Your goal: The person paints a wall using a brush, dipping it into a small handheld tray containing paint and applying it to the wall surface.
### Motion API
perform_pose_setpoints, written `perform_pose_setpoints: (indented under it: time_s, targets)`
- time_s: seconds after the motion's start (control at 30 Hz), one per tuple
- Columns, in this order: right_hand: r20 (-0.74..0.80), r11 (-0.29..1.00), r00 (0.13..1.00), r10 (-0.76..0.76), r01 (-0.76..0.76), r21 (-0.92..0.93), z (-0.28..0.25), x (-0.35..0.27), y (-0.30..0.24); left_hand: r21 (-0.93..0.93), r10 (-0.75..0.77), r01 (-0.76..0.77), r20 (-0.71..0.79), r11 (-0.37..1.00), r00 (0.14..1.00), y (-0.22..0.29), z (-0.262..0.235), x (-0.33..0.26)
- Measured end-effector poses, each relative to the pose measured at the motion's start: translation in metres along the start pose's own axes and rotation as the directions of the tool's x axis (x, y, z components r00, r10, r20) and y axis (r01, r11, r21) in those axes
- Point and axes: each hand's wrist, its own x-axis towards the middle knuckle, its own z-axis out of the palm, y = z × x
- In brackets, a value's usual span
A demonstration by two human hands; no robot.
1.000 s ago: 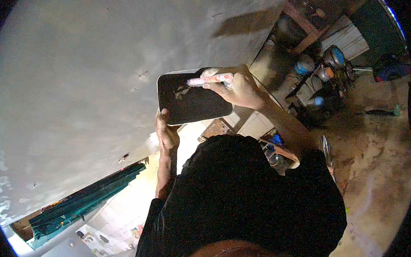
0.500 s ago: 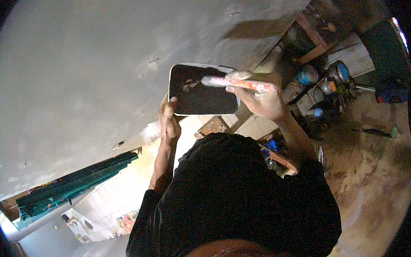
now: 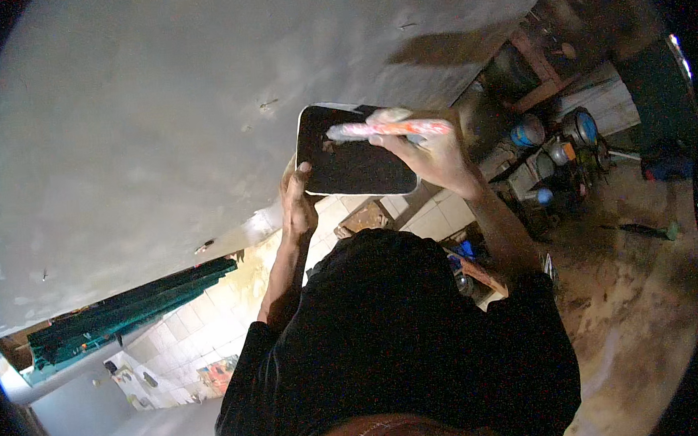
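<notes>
A dark rectangular panel (image 3: 354,171) with rounded corners and a pale rim is held up in front of the grey wall. My left hand (image 3: 298,203) grips its left edge, with the thumb over the front. My right hand (image 3: 435,158) is closed around a slim white, pink and orange stick-like tool (image 3: 360,130). Its whitish tip lies over the upper left of the panel, beside a small brownish patch; I cannot tell whether it touches. Whether the panel is a shallow tray or a mirror does not show. The right hand covers its upper right corner.
The grey wall (image 3: 144,134) fills the upper left, with small nails in it. A green cloth (image 3: 131,310) hangs at the lower left. To the right, buckets (image 3: 527,131) and other containers crowd the brown floor (image 3: 633,296). A small wooden piece (image 3: 365,217) shows below the panel.
The panel and my left hand have shifted slightly right in the picture. The tool in my right hand has moved a little left and up across the panel and lies more level.
</notes>
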Motion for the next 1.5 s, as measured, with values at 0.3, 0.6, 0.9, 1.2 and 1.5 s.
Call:
perform_pose_setpoints:
  time_s: [0.3,0.6,0.9,1.2,1.5]
  targets:
    - [-0.023,0.864,0.922,-0.385,0.352,-0.359,-0.045,0.027,-0.022,-0.058,-0.007,0.000,-0.124,0.998,0.992,-0.001,0.001,-0.004]
    - [0.138,0.989,0.984,-0.111,0.123,-0.085,-0.021,-0.014,-0.036,-0.094,-0.038,0.036,-0.024,0.995,0.999,-0.007,-0.003,0.007]
    - [-0.019,0.977,0.990,-0.143,0.138,-0.160,-0.033,-0.006,-0.008,-0.057,-0.009,0.008,-0.006,0.998,1.000,-0.001,0.004,0.006]
    - [-0.109,0.955,0.958,-0.267,0.248,-0.162,-0.062,0.011,-0.022,-0.115,0.015,-0.012,0.026,0.993,1.000,-0.002,0.003,0.003]
    - [-0.206,0.845,0.822,-0.531,0.496,-0.199,-0.225,0.136,-0.070,-0.134,0.025,-0.026,-0.011,0.991,1.000,0.007,-0.009,-0.016]
